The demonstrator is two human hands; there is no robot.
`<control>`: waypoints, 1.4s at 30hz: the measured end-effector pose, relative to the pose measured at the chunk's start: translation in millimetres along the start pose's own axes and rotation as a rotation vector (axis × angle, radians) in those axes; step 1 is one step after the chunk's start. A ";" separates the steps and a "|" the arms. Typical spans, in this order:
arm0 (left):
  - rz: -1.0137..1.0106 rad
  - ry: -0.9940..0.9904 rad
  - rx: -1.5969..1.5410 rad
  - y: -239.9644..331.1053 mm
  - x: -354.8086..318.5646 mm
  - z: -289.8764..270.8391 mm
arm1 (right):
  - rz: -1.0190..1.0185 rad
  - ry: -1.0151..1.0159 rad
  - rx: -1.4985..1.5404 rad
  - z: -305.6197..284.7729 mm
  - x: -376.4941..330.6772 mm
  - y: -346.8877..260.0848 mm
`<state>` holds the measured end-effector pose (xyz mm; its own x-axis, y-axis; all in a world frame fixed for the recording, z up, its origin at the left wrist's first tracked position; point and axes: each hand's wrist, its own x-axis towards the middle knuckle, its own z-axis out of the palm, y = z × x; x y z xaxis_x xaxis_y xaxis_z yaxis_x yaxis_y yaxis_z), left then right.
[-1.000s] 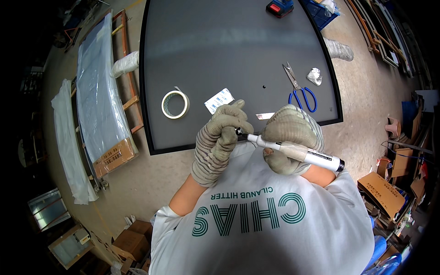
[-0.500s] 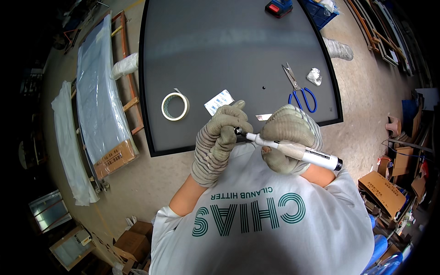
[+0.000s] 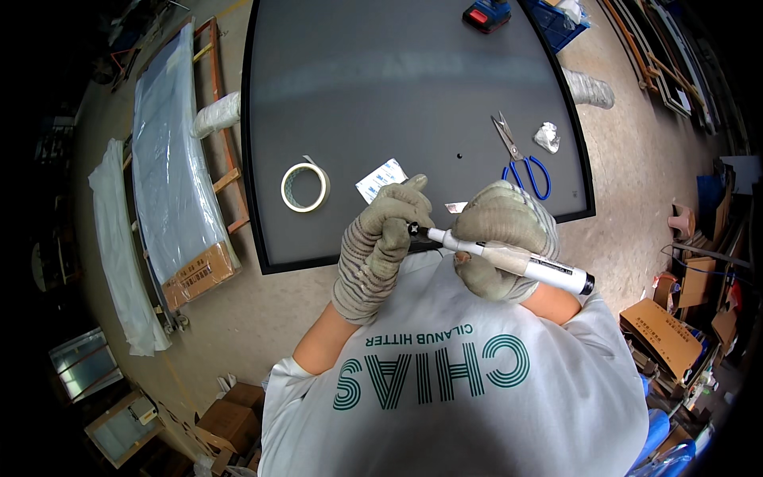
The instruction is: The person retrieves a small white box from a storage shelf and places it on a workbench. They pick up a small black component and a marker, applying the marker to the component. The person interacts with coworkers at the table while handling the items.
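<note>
Both hands wear grey striped work gloves and meet above the near edge of the dark grey panel (image 3: 381, 103). My left hand (image 3: 373, 250) pinches a small black screw-like piece (image 3: 413, 228) between thumb and fingers. In my right hand (image 3: 505, 230) is a white marker pen (image 3: 556, 274) with a black end and tape round its barrel. Its tip points left at the black piece; whether they touch I cannot tell. Just beyond my left hand lies a white and blue printed sheet (image 3: 381, 180). A small whitish strip (image 3: 455, 207) lies between the hands.
A tape roll (image 3: 305, 187) sits at left on the panel. To the right are blue-handled scissors (image 3: 526, 163), crumpled foil or paper (image 3: 547, 137) and a small black dot-like piece (image 3: 459, 156). A power tool battery (image 3: 486, 16) lies far off. Wrapped panels (image 3: 171, 151) lean at left; cardboard (image 3: 664, 330) lies at right.
Hardly anything differs. The view has shifted slightly, and the marker tip sits a touch further left against my left hand's fingers. Both hands keep their hold.
</note>
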<state>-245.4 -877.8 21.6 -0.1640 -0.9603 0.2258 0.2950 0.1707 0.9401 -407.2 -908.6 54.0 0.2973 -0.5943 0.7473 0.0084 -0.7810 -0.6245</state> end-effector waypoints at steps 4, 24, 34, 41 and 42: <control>-0.017 -0.018 -0.055 0.1 1.2 0.1 | 0.025 -0.008 -0.053 -0.7 -1.4 1.3; -0.034 -0.033 -0.070 -1.3 -2.8 4.7 | 0.022 0.015 0.013 -4.2 -9.7 -1.7; -0.064 -0.010 -0.106 2.7 -4.5 7.1 | 0.024 -0.044 0.067 -7.1 -6.4 -3.9; -0.077 0.004 -0.103 5.1 -3.6 7.9 | -0.020 0.017 0.061 -1.2 -3.8 -5.2; -0.064 -0.003 -0.101 4.1 -3.1 7.5 | -0.046 0.040 0.042 -0.6 -0.8 -6.9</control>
<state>-250.7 -872.4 26.6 -0.1883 -0.9678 0.1671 0.3772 0.0858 0.9221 -408.1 -902.8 57.8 0.2577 -0.5657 0.7833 0.0619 -0.7994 -0.5977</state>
